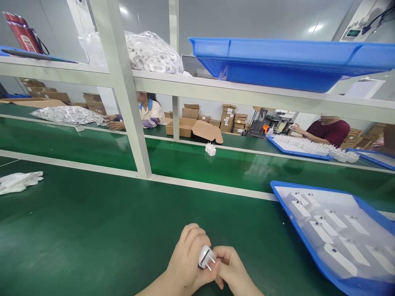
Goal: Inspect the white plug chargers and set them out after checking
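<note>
A white plug charger point(206, 256) with two metal prongs sits in my left hand point(189, 260), whose fingers wrap round it. A dark gap or line shows around the prong face, and the prongs point down to the right. My right hand point(233, 269) is close beside it, thumb and fingers curled together near the charger and the left fingertips. What those right fingers hold, if anything, is hidden. Both hands are above the green tabletop point(117, 234), near its front edge.
To the right is a blue tray point(367, 207) with several white housings point(341, 255). A white glove point(20, 182) lies at left. Ahead, white plugs point(210, 149) rest on a green belt point(240, 164). A frame post point(121, 82) and shelf stand before it; two people sit beyond.
</note>
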Motion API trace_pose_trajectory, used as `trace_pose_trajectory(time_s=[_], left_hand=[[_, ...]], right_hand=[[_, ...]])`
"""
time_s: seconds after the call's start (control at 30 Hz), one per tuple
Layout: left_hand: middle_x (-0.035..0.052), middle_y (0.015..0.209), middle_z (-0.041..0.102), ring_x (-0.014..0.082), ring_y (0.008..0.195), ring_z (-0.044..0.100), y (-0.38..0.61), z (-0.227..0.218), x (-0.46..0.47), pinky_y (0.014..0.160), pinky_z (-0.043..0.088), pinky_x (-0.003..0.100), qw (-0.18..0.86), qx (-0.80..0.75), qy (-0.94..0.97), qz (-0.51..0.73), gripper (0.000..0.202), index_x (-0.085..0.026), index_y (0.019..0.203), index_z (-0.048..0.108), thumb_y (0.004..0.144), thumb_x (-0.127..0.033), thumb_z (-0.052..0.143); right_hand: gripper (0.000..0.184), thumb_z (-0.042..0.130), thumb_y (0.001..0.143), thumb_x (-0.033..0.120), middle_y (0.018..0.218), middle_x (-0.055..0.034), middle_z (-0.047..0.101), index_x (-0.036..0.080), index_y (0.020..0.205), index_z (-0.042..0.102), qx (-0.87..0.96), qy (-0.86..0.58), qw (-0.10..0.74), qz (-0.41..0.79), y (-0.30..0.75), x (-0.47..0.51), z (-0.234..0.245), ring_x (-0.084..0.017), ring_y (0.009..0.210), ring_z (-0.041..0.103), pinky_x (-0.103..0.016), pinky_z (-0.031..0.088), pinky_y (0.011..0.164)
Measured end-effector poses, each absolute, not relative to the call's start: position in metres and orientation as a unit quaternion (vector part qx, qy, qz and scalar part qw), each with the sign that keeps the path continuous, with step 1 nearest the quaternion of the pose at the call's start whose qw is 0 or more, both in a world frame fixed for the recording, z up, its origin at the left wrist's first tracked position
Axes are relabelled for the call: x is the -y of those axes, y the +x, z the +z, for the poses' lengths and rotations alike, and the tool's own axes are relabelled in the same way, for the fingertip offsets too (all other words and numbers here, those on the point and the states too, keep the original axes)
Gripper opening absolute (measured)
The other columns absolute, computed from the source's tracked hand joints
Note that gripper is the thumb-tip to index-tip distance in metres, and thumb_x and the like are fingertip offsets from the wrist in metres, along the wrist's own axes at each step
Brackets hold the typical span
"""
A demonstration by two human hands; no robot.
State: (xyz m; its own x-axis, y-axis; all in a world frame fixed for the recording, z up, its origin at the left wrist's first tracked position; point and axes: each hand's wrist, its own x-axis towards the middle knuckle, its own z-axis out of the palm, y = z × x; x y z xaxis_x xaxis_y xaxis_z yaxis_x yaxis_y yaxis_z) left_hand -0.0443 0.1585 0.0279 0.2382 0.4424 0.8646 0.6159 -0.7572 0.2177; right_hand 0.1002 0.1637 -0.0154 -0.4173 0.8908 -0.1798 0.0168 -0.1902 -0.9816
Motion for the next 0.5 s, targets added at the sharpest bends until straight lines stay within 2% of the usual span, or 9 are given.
trace_pose_trajectory(time_s=[0.13, 0.3, 0.43, 0.5], left_hand=[[0.0021, 0.070, 0.053, 0.0180, 0.067, 0.052, -0.0452, 0.0290, -0.1566, 0.065, 0.050, 0.035, 0.091, 0.334, -0.790, -0.507, 0.011, -0.019, 0.085, 0.045, 0.076, -0.013, 0.050], [0.0034, 0.072, 0.054, 0.0191, 0.070, 0.053, -0.0457, 0.0271, -0.1553, 0.069, 0.050, 0.038, 0.081, 0.344, -0.788, -0.504, 0.009, -0.018, 0.087, 0.046, 0.079, -0.014, 0.049], [0.0037, 0.072, 0.053, 0.0202, 0.071, 0.052, -0.0455, 0.0257, -0.1559, 0.068, 0.049, 0.038, 0.057, 0.351, -0.784, -0.509, 0.006, -0.018, 0.087, 0.046, 0.085, -0.023, 0.050], [0.0039, 0.072, 0.052, 0.0205, 0.071, 0.051, -0.0456, 0.0253, -0.1562, 0.068, 0.048, 0.039, 0.047, 0.352, -0.784, -0.510, 0.013, -0.018, 0.088, 0.046, 0.090, -0.031, 0.048]], right_hand=[[0.045, 0.066, 0.065, 0.057, 0.040, 0.0065, 0.038, 0.020, 0.051, 0.045, 0.553, -0.420, 0.349, 0.629, 0.1019, -0.1617, -0.0127, -0.007, 0.037, 0.036, -0.022, 0.024, 0.041], [0.057, 0.059, 0.069, 0.068, 0.040, 0.0060, 0.034, 0.021, 0.046, 0.038, 0.578, -0.438, 0.379, 0.575, 0.1025, -0.1572, -0.0108, -0.007, 0.040, 0.030, -0.024, 0.020, 0.044], [0.059, 0.056, 0.070, 0.072, 0.036, 0.0059, 0.032, 0.022, 0.044, 0.037, 0.584, -0.441, 0.367, 0.575, 0.1016, -0.1549, -0.0123, -0.007, 0.037, 0.027, -0.025, 0.017, 0.041], [0.059, 0.057, 0.070, 0.071, 0.036, 0.0066, 0.030, 0.022, 0.044, 0.036, 0.582, -0.441, 0.362, 0.580, 0.1014, -0.1538, -0.0128, -0.007, 0.036, 0.026, -0.025, 0.017, 0.041]])
